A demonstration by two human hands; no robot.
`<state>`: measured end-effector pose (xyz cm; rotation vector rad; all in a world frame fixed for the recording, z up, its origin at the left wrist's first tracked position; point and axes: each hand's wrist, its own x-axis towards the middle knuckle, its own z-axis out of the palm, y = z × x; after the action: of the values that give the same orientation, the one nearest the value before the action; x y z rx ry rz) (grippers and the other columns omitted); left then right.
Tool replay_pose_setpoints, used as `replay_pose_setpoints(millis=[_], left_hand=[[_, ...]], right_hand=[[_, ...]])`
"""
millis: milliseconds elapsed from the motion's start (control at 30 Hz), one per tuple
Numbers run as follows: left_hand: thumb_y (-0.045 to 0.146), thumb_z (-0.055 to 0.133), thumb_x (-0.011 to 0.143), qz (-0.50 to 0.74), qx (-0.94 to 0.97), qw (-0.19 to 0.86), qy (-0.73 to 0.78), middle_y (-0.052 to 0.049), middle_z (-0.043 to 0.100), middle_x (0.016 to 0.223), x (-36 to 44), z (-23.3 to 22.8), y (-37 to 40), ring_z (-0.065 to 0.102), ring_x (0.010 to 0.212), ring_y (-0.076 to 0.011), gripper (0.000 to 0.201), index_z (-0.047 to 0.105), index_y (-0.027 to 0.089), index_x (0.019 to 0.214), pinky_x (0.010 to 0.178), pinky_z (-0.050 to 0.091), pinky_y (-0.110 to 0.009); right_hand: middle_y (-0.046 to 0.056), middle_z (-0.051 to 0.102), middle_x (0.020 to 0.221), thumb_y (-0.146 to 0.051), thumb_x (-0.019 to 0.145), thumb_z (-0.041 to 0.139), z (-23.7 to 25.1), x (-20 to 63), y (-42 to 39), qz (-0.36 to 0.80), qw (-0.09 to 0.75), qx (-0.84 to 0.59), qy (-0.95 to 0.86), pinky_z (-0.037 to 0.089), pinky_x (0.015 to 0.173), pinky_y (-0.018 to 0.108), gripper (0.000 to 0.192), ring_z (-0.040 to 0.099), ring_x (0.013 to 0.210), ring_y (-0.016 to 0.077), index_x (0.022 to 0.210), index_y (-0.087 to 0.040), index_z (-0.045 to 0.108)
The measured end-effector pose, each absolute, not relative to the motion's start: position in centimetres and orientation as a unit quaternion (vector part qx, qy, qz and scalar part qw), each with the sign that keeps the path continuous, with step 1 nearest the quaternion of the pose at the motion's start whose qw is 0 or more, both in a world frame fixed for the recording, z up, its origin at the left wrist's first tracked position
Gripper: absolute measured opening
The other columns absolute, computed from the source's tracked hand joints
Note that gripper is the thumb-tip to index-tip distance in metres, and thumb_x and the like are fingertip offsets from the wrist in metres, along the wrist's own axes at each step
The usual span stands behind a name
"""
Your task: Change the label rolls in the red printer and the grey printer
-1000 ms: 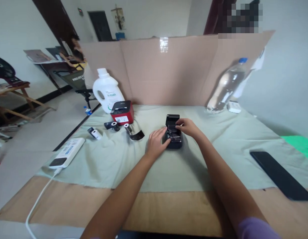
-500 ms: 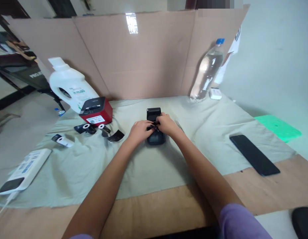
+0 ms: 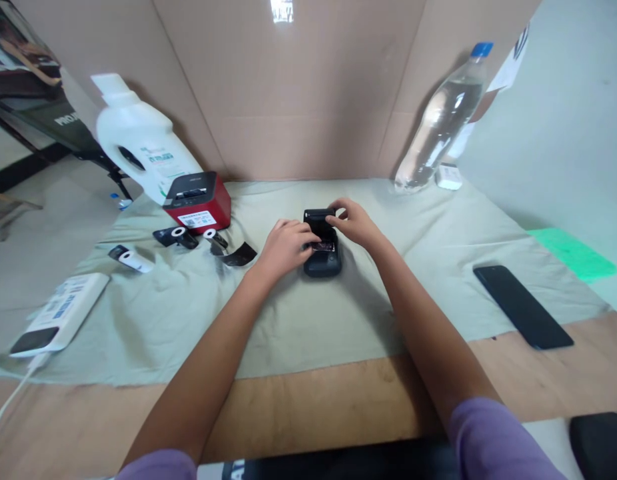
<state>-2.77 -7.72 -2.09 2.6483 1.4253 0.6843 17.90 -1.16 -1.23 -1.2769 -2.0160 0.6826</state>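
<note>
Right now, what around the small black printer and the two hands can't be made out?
- Head view: the black printer has its left side covered by the left hand.
- Its open compartment is too small to show what lies inside.
- The right hand hides the far right corner of the raised lid.
- The label on the red printer is too small to read.
- The white detergent jug is blurred.

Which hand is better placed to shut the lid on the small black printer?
Right, probably. The right hand has its fingertips on the raised lid at the far end of the small black printer. The left hand lies against the printer's left side, steadying the body, away from the lid.
</note>
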Motion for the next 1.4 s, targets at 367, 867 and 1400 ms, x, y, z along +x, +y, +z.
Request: replay_pose_setpoints(millis=[367,867,1400], left_hand=[[0.025,0.06,0.09,0.21,0.856,0.023,0.471,-0.003,0.076,0.091,-2.5,-1.5,-8.5,0.066,0.091,-0.0212,0.022,0.079,0.029,0.101,0.087,0.038,-0.038],[0.026,0.059,0.088,0.387,0.626,0.447,0.508,-0.006,0.048,0.157,-3.2,-6.2,-5.9,0.049,0.14,-0.0245,0.061,0.052,0.028,0.149,0.118,0.038,-0.039],[0.034,0.061,0.09,0.391,0.623,0.449,0.508,-0.006,0.042,0.16,-3.3,-6.7,-6.4,0.042,0.147,-0.0249,0.064,0.046,0.03,0.153,0.122,0.035,-0.043]], right_hand=[[0.01,0.062,0.116,-0.02,0.088,0.068,1.7,18.4,-3.2,0.185,0.11,-0.491,-0.844,0.047,0.089,0.032,0.024,0.062,0.098,0.0223,0.111,-0.021,0.073],[0.014,0.071,0.125,-0.038,0.093,0.065,0.5,19.3,-2.0,0.453,0.058,-0.574,-0.68,0.049,0.062,0.028,0.051,0.069,0.083,0.0196,0.139,-0.02,0.054],[0.014,0.071,0.122,-0.039,0.091,0.067,0.3,19.0,-3.2,0.433,0.088,-0.601,-0.665,0.049,0.06,0.025,0.053,0.069,0.076,0.0166,0.14,-0.021,0.055]])
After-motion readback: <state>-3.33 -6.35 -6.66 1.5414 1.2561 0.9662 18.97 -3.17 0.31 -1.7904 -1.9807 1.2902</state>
